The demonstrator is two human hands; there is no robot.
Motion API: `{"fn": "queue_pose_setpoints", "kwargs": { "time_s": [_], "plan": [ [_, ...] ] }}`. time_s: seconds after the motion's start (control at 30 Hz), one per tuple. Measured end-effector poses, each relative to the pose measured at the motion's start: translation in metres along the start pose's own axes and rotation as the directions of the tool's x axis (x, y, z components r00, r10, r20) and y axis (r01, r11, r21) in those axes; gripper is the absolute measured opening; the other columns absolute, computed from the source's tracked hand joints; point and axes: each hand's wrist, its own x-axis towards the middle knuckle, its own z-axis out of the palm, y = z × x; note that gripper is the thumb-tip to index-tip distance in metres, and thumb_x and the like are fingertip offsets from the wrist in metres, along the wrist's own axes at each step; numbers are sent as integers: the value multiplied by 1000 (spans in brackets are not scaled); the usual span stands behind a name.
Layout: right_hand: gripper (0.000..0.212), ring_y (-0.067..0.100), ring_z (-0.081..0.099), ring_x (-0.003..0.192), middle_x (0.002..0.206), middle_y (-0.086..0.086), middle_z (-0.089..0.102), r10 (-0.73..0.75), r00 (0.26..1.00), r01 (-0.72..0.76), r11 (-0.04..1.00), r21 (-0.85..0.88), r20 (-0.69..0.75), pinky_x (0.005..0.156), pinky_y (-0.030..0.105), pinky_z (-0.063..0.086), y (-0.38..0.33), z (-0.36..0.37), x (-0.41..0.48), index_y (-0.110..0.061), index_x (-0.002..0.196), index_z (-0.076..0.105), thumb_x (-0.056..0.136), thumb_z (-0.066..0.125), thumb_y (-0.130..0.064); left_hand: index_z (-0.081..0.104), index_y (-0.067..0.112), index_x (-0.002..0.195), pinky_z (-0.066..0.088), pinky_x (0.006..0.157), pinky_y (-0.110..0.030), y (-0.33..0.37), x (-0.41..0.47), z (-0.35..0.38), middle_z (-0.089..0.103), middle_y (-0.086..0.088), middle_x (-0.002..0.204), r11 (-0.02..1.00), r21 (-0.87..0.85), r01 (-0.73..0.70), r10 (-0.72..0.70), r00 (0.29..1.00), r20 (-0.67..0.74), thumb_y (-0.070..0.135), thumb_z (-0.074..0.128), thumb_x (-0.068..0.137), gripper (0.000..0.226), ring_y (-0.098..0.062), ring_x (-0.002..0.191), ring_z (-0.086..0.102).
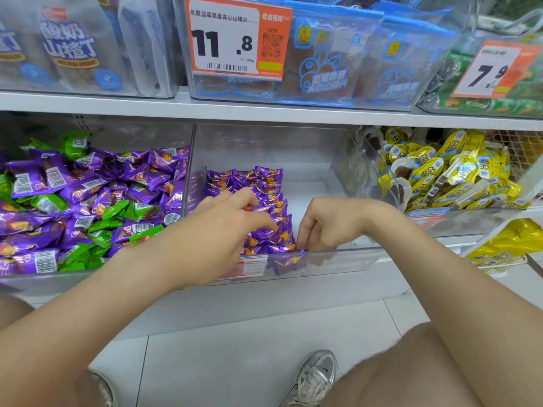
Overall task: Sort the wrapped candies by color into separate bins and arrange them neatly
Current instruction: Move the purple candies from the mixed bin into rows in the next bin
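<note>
Purple candies [249, 179] stand in tight, overlapping rows in the clear middle bin [352, 250], directly under and ahead of both hands. They fill only the side of the bin beneath the left hand; the part beyond the right hand is bare. The rows face the same way, probably so the wrappers show evenly and each new piece can lean against the last.

The left hand [223, 221] is spread, its fingers fairly straight and lying on top of the nearest rows. It appears to be steadying them so they do not topple while another piece is added.

The right hand [326, 224] is curled downward, its fingertips pinching a front candy [299, 250] just behind the bin's front wall, at the end of the row. I judge it is tucking that piece into line.

Outside the left hand sits the mixed bin [132, 133], where green candies [114, 210] lie jumbled among more purple ones, still unsorted. Outside the right hand is a bin of yellow packs [458, 171], apart from this work. The sorting looks to be at an early to middle stage.
</note>
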Motion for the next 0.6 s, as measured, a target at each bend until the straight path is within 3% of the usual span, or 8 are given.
{"fn": "queue_pose_setpoints", "kwargs": {
  "time_s": [0.1, 0.27, 0.47, 0.6],
  "plan": [
    [16, 12, 73, 70, 82, 5, 80, -19, 1000, 19, 997, 69, -3, 60, 22, 54, -3, 1, -3, -19, 98, 84, 88, 75, -11, 35, 48, 149, 50, 91, -46, -8, 0, 2, 44, 8, 130, 998, -63, -4, 0, 998, -69, -6, 49, 86, 84, -26, 104, 58],
    [2, 13, 77, 69, 75, 1, 79, 8, 1000, -8, 1000, 11, 8, 65, 24, 57, -16, 13, 9, -17, 85, 85, 84, 83, -18, 30, 46, 148, 48, 86, -44, -8, -2, 2, 47, 10, 132, 1000, 20, -24, 26, 988, -151, -2, 51, 88, 79, -25, 101, 61],
    [8, 17, 77, 68, 67, -1, 76, -8, 1000, 9, 1000, 5, -27, 62, 28, 59, -24, 10, 4, -17, 75, 83, 77, 90, -17, 35, 47, 146, 46, 86, -39, -12, -6, 2, 49, 13, 133, 999, 31, -34, 38, 986, -161, 0, 53, 90, 76, -23, 104, 62],
    [14, 22, 78, 70, 71, 3, 77, -18, 999, 18, 1000, -7, -39, 70, 34, 65, -29, 17, 5, -15, 75, 82, 75, 93, -24, 30, 49, 150, 38, 77, -33, -13, -6, 1, 48, 12, 131, 1000, 13, -18, 20, 986, -163, -3, 53, 88, 85, -26, 94, 61]
  ]
}}
